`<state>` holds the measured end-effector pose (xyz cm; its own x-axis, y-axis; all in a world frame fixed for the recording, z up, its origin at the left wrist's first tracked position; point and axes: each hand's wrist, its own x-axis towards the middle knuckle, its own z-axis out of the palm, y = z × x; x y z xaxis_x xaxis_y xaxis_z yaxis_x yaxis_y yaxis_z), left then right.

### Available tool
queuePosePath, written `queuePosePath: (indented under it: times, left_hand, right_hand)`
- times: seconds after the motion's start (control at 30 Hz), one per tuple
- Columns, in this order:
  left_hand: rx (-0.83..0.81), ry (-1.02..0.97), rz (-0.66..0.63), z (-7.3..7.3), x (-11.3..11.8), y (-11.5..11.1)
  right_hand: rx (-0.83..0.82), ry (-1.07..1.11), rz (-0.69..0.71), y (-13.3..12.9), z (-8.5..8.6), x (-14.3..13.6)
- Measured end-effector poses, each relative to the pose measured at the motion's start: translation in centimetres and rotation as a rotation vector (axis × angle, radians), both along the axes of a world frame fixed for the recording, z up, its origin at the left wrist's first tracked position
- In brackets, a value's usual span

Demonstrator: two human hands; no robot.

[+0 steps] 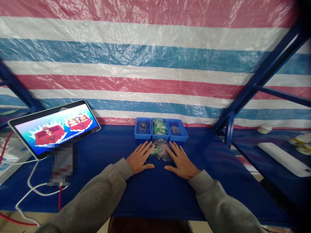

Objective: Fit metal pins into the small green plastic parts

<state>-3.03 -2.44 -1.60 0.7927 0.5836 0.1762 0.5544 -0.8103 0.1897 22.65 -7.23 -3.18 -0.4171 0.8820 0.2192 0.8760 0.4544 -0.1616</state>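
Observation:
My left hand [140, 158] lies open on the blue table, its fingers spread at the left side of a small pile. Opposite it, my right hand [181, 160] is spread open at the pile's right side. The pile holds thin metal pins [159, 157], green packets [156, 149] and clear plastic bags [164, 151]; the fingertips partly cover its edges. Just behind stand three blue bins: the left bin [143, 136] with metal pins, the middle bin [160, 137] with green packets, the right bin [178, 137] with a small clear bag.
A tablet [54, 127] playing a cartoon stands at the left, beside a blurred-out patch and white and red cables [30, 183]. Blue metal frame bars [257, 77] rise at the right. Beyond them, a white long object [283, 158] and tape rolls [303, 144] lie on another table.

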Motion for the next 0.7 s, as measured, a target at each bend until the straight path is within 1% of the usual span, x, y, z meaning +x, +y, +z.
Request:
queuePosePath:
  times: [0.13,0.3,0.47,0.7]
  left_hand:
    - [0.043,0.011,-0.003,-0.2,1.0,0.6]
    - [0.038,-0.007,0.000,-0.2,1.8,1.0]
    - [0.035,-0.031,0.030,-0.5,2.4,1.3]
    - [0.058,-0.068,0.075,-0.7,3.1,1.5]
  right_hand:
    - [0.007,-0.019,-0.029,0.5,-1.1,-0.3]
    - [0.029,0.002,-0.084,0.9,-1.5,-1.3]
    - [0.039,0.035,-0.143,1.2,-1.8,-2.3]
    - [0.065,0.062,-0.162,1.6,-2.4,-2.5]
